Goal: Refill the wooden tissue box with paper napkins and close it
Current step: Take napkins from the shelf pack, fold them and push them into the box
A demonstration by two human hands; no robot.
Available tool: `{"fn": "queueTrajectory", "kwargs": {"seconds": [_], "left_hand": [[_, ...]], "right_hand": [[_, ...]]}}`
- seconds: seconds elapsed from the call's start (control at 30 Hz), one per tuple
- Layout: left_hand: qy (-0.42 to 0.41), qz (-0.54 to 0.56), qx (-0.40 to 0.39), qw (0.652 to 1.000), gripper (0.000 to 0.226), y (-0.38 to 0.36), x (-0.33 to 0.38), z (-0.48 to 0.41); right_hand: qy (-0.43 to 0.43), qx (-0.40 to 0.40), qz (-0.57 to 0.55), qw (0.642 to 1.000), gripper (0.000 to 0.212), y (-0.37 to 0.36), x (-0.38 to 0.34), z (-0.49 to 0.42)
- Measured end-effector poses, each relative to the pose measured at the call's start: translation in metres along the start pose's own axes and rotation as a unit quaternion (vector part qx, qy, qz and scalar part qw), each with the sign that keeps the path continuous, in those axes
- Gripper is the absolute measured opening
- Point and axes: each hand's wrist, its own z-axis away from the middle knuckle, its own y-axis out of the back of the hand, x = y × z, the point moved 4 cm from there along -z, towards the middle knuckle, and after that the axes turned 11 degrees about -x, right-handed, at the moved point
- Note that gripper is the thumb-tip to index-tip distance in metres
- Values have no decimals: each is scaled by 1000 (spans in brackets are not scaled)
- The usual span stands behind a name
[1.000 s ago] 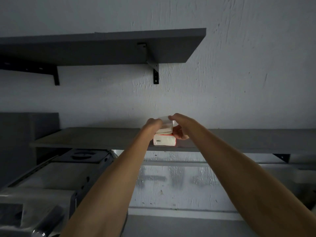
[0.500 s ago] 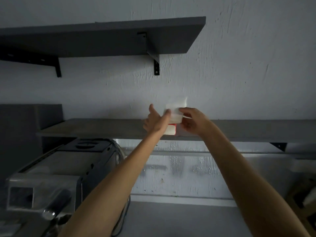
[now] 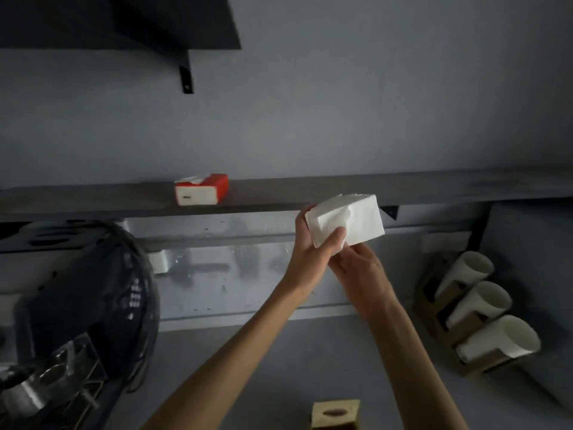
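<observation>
At the bottom edge of the view a wooden tissue box [image 3: 336, 414] stands on the grey bench [image 3: 279, 367], its oval slot facing the camera; its lower part is cut off by the frame. Above it, both arms reach forward. The left hand [image 3: 311, 246] grips a stack of paper napkins [image 3: 356, 220] in the air, thumb curled over the front face and fingers behind the left edge. The right hand [image 3: 356, 268] lies just beneath, touching the left hand, with its fingers reaching towards the stack's lower edge; blur hides whether they grip it. To the right, three white paper cups [image 3: 477, 301] lie tilted in a brown cardboard holder [image 3: 493, 356]. At left stands a dark machine [image 3: 93, 305] with metal parts. Farther back, a lower shelf [image 3: 434, 187] carries a red and white napkin pack [image 3: 201, 190], opened at the top. An upper shelf [image 3: 124, 20] on a black bracket [image 3: 186, 79] hangs on the grey wall [image 3: 372, 88].
</observation>
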Motion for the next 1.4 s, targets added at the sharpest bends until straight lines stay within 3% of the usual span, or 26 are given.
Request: {"fn": "queueTrajectory", "kwargs": {"seconds": [0.07, 0.2, 0.37, 0.5, 0.57, 0.67, 0.87, 1.07, 1.23, 1.33, 1.4], "left_hand": [[20, 20, -28, 999, 75, -36, -20, 1], [41, 17, -68, 997, 93, -101, -60, 0], [84, 33, -17, 996, 86, -171, -126, -2], [136, 13, 1, 991, 83, -201, -194, 29], [168, -9, 2, 986, 79, -211, -234, 58], [222, -36, 6, 974, 64, -221, -295, 110], [338, -68, -3, 939, 44, -235, -398, 191], [402, -61, -36, 913, 46, -232, -441, 219], [401, -72, -68, 911, 58, -230, -450, 222], [379, -114, -94, 913, 68, -230, -451, 221], [360, -154, -107, 914, 70, -231, -452, 222]], "right_hand": [[-9, -48, -11, 999, 39, 28, -7, 19], [-25, 14, 43, 999, 43, 104, -33, 55], [-70, 36, 78, 994, 41, 191, -33, 97], [-91, 66, 170, 979, 66, 261, -10, 146], [-139, 96, 219, 961, 86, 299, 19, 172], [-213, 73, 276, 934, 91, 337, 80, 210], [-306, 79, 377, 870, 57, 384, 187, 288], [-356, 36, 442, 823, 59, 399, 225, 314], [-308, -30, 542, 781, 75, 393, 218, 311], [-274, -74, 640, 714, 99, 378, 212, 303], [-248, -125, 695, 664, 101, 361, 215, 300]]}}
